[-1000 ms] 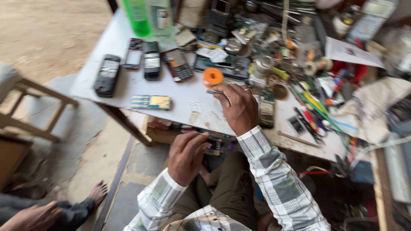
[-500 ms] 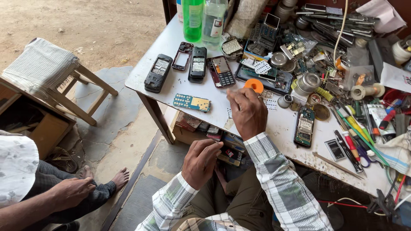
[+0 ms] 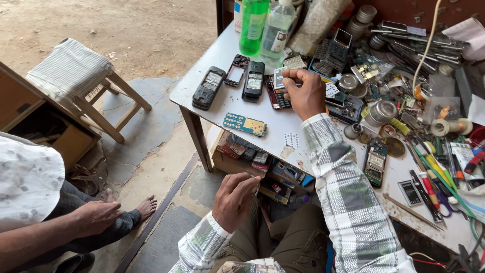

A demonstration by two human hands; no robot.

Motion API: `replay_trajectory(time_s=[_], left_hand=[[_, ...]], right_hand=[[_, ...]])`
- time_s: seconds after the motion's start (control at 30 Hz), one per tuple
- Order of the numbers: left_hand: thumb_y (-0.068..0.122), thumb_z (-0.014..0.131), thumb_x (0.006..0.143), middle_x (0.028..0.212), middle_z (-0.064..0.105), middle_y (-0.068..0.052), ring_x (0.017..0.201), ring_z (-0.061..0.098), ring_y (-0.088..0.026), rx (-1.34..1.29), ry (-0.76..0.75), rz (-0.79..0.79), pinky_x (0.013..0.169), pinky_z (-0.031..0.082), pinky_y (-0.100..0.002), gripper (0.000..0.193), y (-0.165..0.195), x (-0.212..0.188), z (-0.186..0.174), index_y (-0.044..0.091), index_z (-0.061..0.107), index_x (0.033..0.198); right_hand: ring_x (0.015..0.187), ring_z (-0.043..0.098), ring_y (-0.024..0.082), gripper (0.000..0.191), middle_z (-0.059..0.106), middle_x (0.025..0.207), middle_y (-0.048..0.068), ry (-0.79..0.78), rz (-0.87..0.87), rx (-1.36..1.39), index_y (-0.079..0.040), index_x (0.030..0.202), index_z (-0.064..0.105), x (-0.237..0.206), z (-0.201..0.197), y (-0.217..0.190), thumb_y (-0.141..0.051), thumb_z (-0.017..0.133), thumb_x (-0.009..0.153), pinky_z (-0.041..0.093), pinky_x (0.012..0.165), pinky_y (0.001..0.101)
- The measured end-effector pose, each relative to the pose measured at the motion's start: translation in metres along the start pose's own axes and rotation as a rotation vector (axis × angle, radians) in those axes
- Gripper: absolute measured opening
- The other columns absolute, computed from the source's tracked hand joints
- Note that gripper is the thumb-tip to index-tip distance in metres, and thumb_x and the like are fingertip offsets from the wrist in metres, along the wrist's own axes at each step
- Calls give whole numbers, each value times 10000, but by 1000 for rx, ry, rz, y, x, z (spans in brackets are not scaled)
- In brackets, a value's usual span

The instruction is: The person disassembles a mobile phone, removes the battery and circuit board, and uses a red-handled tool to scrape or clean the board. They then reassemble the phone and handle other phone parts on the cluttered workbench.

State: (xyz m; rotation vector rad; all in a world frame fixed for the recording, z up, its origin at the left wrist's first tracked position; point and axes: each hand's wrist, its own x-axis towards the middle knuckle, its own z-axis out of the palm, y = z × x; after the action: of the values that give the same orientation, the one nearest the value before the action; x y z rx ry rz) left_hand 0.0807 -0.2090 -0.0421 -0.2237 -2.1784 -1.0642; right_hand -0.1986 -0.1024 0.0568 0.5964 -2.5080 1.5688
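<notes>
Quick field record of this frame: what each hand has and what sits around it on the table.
right hand: lifts a small grey phone part above the white table
left hand: low by the lap, pinching something thin, unclear what
nearby: three dark phone bodies, blue keypad board, green bottle
other person: hand on knee, left edge

The pale surface [image 3: 227, 108] carries three dark phones [image 3: 230, 83] side by side near its far left corner, two bottles [image 3: 263, 25] behind them, and a blue keypad board [image 3: 245, 124] nearer the front edge. Its right half is crowded with tins [image 3: 381, 111], tape rolls [image 3: 447, 126], pens [image 3: 434, 172] and what look like circuit boards [image 3: 375, 163].
</notes>
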Motion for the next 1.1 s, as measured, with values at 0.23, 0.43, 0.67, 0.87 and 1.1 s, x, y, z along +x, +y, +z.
replay_trajectory(time_s=[0.23, 0.43, 0.67, 0.87, 1.1], left_hand=[[-55, 703, 843, 1146, 674, -102, 1044, 656, -308, 45, 44, -37, 864, 558, -426, 403, -13, -14, -14, 95, 678, 1216], [-44, 715, 865, 1135, 675, -94, 1025, 665, -295, 47, 48, -41, 844, 565, -414, 382, -26, -18, -11, 100, 680, 1217], [4, 696, 931, 1174, 674, -103, 1042, 664, -254, 83, 58, 79, 876, 593, -377, 335, -48, -1, 2, 85, 677, 1255], [59, 707, 934, 1305, 668, -131, 1143, 605, -304, 253, -17, 107, 985, 495, -462, 505, -74, 68, -16, 100, 549, 1412], [47, 752, 815, 1335, 665, -101, 1210, 537, -351, 474, -426, 6, 978, 370, -498, 1025, -80, 146, -21, 196, 152, 1633]], right_hand=[[782, 756, 228, 170, 787, 903, 133, 72, -130, -372, -53, 1048, 810, 16, 3, 21, -58, 717, 906, 590, 753, 353], [815, 771, 233, 197, 788, 915, 125, 64, -58, -386, -23, 1057, 769, 13, 3, 23, -76, 721, 873, 600, 775, 352], [764, 780, 210, 290, 768, 1064, 151, 63, -66, -304, -40, 1267, 697, -4, -4, 0, -102, 586, 1007, 628, 671, 331], [737, 761, 223, 294, 751, 1147, 164, 126, -201, -317, -21, 1295, 679, -94, -30, -1, -174, 613, 1054, 593, 634, 353], [676, 672, 143, 309, 733, 1006, 99, 134, -104, -223, -16, 1282, 666, -154, -43, 7, -147, 667, 1002, 559, 569, 285]])
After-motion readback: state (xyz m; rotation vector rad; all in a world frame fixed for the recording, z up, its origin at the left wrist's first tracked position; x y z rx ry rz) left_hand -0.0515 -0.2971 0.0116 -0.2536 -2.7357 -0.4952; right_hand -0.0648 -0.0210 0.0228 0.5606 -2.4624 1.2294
